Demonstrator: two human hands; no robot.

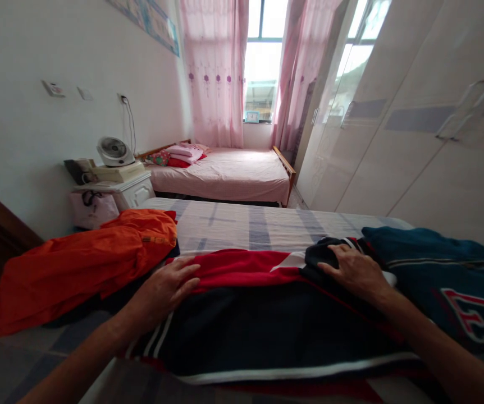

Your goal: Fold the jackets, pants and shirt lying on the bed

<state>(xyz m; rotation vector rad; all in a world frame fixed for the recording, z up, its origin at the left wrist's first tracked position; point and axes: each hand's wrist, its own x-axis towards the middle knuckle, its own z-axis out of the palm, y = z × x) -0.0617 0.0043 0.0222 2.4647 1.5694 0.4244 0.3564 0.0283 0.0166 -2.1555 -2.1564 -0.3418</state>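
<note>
Currently both hands lie flat and open, clasping nothing: left hand (pixel 170 287) on the red band, right hand (pixel 354 272) on the dark end of the red-and-navy garment (pixel 259 320), spread on the plaid bedsheet (pixel 242 224).

Risk (judgement): uneven pressure could bunch the cloth or drag in the orange garment (pixel 86 264) touching it.

Room: pink bed (pixel 229 174), fan (pixel 113 150), white wardrobe (pixel 414 146).

The navy and red striped jersey (pixel 267 325) is cut off by the lower edge, the teal sweatshirt with a red-and-white letter (pixel 431 264) by the right edge, the crumpled orange jacket (pixel 82 264) by the left edge, and the print on the blue wall poster (pixel 154 20) cannot be read.
</note>
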